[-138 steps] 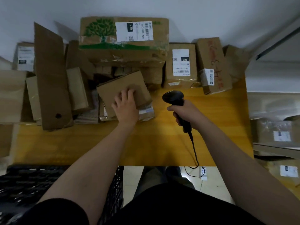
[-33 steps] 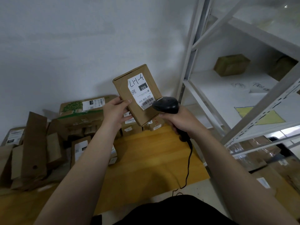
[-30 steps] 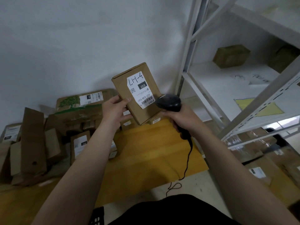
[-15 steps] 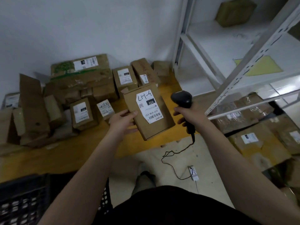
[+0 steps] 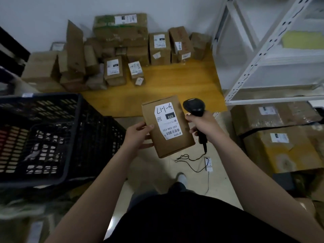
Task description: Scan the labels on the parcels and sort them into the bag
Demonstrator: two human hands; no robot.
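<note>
My left hand [image 5: 138, 135] grips the left edge of a small brown cardboard parcel [image 5: 177, 146], held flat in the air, label up. Its white label [image 5: 167, 122] reads 032 with handwriting above. My right hand [image 5: 204, 124] is closed around the handle of a black barcode scanner [image 5: 194, 106], whose head sits just right of the parcel's top corner. Both are above the floor, in front of the yellow table [image 5: 166, 85]. No bag shows in view.
A black slatted plastic crate [image 5: 73, 137] stands at the left. Several labelled cardboard boxes [image 5: 121, 28] are piled at the table's far side against the wall. A white metal shelf rack [image 5: 263, 55] rises at right, with large boxes [image 5: 280, 146] below it. The scanner cable [image 5: 191, 160] trails on the floor.
The parcel was lifted from the table and held up by the scanner. Since half a second ago the view has tilted further down, bringing the black crate into view; the parcel sits lower.
</note>
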